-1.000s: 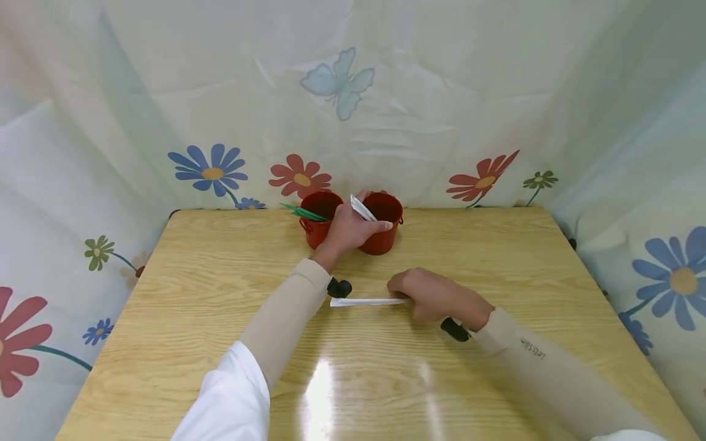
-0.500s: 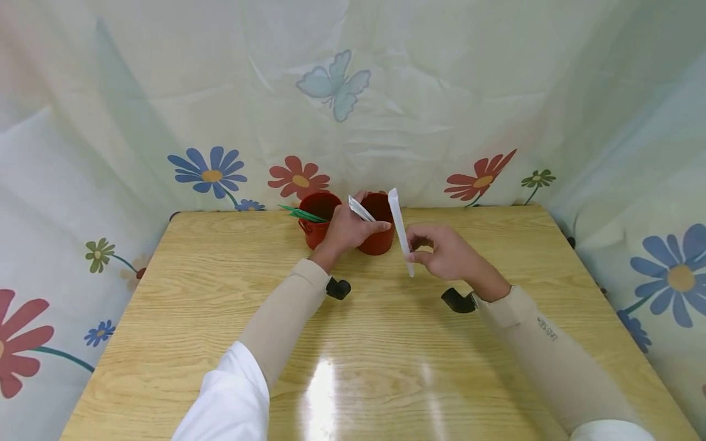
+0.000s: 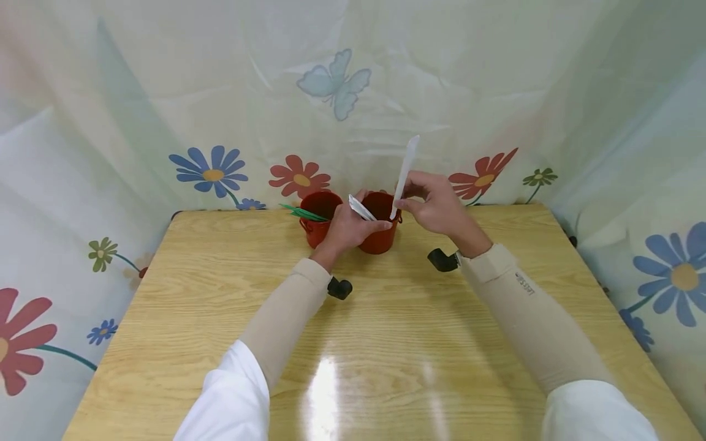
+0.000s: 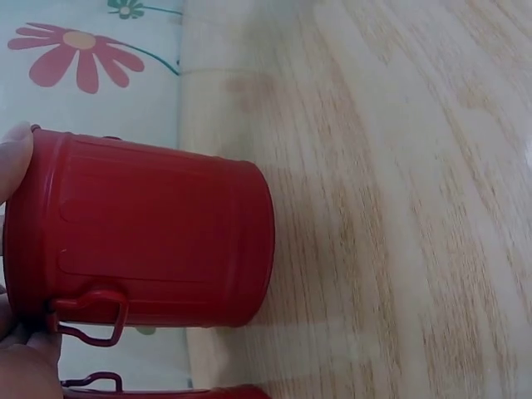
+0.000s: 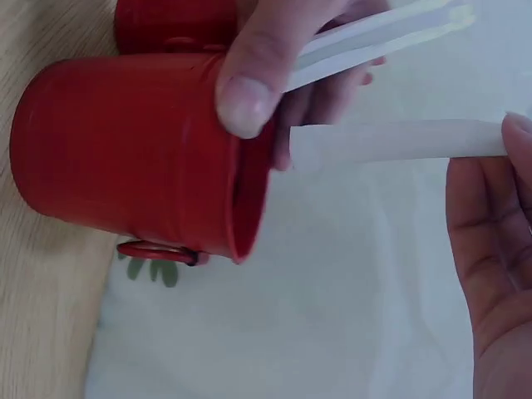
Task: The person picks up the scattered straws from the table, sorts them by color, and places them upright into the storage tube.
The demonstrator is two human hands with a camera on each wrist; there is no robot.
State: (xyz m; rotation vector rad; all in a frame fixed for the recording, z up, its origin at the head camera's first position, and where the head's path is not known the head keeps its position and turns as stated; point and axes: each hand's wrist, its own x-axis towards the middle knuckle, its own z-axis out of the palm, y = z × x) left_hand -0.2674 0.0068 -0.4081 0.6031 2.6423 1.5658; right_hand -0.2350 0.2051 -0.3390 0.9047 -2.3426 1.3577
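My left hand (image 3: pixel 353 226) grips the rim of the right-hand red metal bucket (image 3: pixel 377 242), its thumb (image 5: pixel 245 100) over the near side. Slim white paper-wrapped sticks (image 5: pixel 374 46) jut out of this bucket beside that hand. Above the same bucket, my right hand (image 3: pixel 436 205) pinches another slim white paper-wrapped stick (image 3: pixel 407 165) between thumb and fingers. The stick slants upward, its lower end right at the rim; the right wrist view shows that end (image 5: pixel 312 146) close to the mouth. A second red bucket (image 3: pixel 314 231) stands just left, with green slim strips (image 3: pixel 306 214) leaning out.
Both buckets stand near the back edge of a light wooden table (image 3: pixel 231 288). Behind it hangs a flower-printed curtain (image 3: pixel 419 79), which also closes off both sides. Black wrist cameras (image 3: pixel 443 260) hang from both sleeves.
My right hand has lifted the white stick from low over the table, turned it from flat to steep and brought it up to the right bucket. The left hand keeps its grip.
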